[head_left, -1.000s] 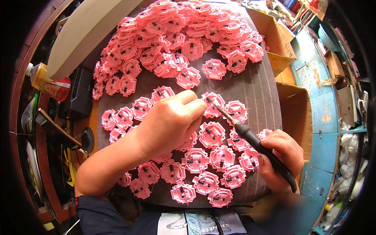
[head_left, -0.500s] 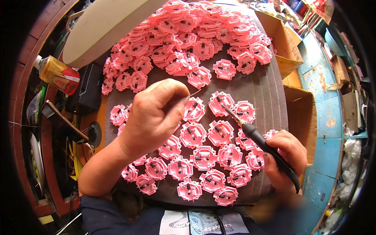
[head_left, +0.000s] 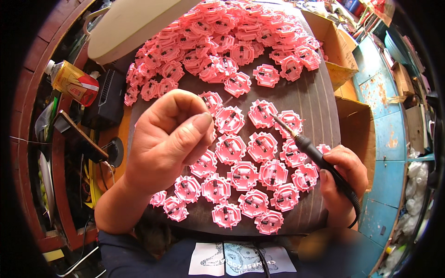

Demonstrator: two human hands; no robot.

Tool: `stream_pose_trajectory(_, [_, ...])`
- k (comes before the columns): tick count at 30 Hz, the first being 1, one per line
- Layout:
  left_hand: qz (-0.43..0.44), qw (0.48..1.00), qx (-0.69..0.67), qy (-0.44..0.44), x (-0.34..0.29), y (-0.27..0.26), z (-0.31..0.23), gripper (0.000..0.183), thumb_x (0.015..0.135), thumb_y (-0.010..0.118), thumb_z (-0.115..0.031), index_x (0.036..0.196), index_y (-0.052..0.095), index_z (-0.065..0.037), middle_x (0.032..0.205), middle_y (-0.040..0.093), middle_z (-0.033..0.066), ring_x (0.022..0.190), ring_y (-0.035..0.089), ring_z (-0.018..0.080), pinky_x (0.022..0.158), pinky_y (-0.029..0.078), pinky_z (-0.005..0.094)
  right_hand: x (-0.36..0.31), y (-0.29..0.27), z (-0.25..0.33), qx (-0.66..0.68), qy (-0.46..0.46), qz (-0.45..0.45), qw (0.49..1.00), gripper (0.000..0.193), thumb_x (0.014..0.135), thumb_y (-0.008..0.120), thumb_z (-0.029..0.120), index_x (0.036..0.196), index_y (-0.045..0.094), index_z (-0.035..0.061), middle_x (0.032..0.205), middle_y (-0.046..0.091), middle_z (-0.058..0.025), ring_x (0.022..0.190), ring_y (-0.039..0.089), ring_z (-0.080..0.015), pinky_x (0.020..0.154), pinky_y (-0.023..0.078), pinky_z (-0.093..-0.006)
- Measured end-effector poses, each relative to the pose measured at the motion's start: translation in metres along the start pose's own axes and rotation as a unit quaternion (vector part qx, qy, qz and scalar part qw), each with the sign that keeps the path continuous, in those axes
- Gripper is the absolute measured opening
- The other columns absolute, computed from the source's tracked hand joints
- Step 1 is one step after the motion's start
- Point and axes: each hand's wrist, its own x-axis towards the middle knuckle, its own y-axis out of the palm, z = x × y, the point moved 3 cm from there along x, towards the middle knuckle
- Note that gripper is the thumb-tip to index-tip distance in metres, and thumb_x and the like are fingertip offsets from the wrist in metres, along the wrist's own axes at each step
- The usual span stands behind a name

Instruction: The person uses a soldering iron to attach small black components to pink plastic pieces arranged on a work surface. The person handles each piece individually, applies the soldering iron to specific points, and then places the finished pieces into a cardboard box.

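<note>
My right hand grips the black handle of a soldering iron. The iron's metal tip points up and left, close to a pink plastic part with small black components inside. My left hand is closed in a pinch, thumb against the curled fingers, raised over the left side of the pink parts. A short, thin length of solder wire shows just past its fingertips. Several more round pink parts lie spread out face up between and below my hands. Some are covered by my left hand and forearm.
A large heap of pink parts fills the table's far side. A pale lamp-like panel hangs over the upper left. Cardboard boxes stand along the right edge. At left are a yellow drink carton and a black box.
My left hand has come nearer and slightly left, its thumb now turned more upward. The soldering iron has shifted a little right, and its tip is now slightly farther from the pink part.
</note>
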Motion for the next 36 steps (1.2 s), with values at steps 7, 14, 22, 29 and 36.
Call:
stream_pose_trajectory(7, [-0.009,0.996,-0.074,0.045,-0.031,0.024,-0.025,0.012,0.107,0.062,-0.004,0.119,0.06,-0.001,0.081,0.064,0.008,0.052,0.041,0.0039,0.046,0.03,0.0205,-0.023,-0.013,-0.001,0.079,0.05,-0.042,0.995,0.027,0.082,0.074,-0.003,0.108,0.069,-0.0057,0.09,0.067,-0.013,0.078,0.062,-0.0191,0.072,0.051,-0.0307])
stream_pose_trajectory(14, [0.086,0.866,0.452,0.197,-0.03,0.026,-0.008,0.014,0.094,0.071,0.009,0.106,0.072,0.002,0.092,0.067,0.0065,0.075,0.06,0.0113,0.062,0.046,0.0267,-0.041,-0.017,0.015,0.099,0.059,-0.044,0.992,0.024,0.083,0.073,-0.003,0.107,0.07,-0.0054,0.089,0.067,-0.0124,0.078,0.062,-0.0186,0.07,0.049,-0.0302])
stream_pose_trajectory(22, [0.146,0.723,0.62,0.266,-0.007,0.042,0.048,0.015,0.087,0.076,-0.001,0.101,0.07,-0.001,0.093,0.067,0.0117,0.082,0.07,0.0323,0.073,0.059,0.041,-0.036,0.001,0.028,0.021,-0.035,-0.057,0.998,0.026,0.07,0.073,-0.007,0.096,0.07,-0.0016,0.074,0.067,-0.0131,0.059,0.061,-0.0238,0.055,0.047,-0.0328])
stream_pose_trajectory(29, [0.15,0.714,0.633,0.26,0.001,0.041,0.057,0.017,0.085,0.077,-0.002,0.1,0.071,-0.003,0.093,0.067,0.0111,0.081,0.07,0.0313,0.07,0.058,0.0406,-0.034,0.001,0.024,0.022,-0.039,-0.033,0.998,0.029,0.067,0.073,-0.006,0.096,0.069,-0.0024,0.073,0.066,-0.0135,0.058,0.062,-0.0259,0.055,0.047,-0.0344])
stream_pose_trajectory(36, [0.157,0.718,0.633,0.243,0.001,0.039,0.057,0.02,0.083,0.077,0.0,0.101,0.07,-0.002,0.095,0.067,0.0115,0.082,0.071,0.0315,0.071,0.059,0.0404,-0.035,-0.001,0.022,0.019,-0.037,-0.01,0.999,0.031,0.068,0.075,-0.004,0.098,0.069,-0.0037,0.074,0.067,-0.0146,0.059,0.063,-0.0273,0.056,0.05,-0.0361])
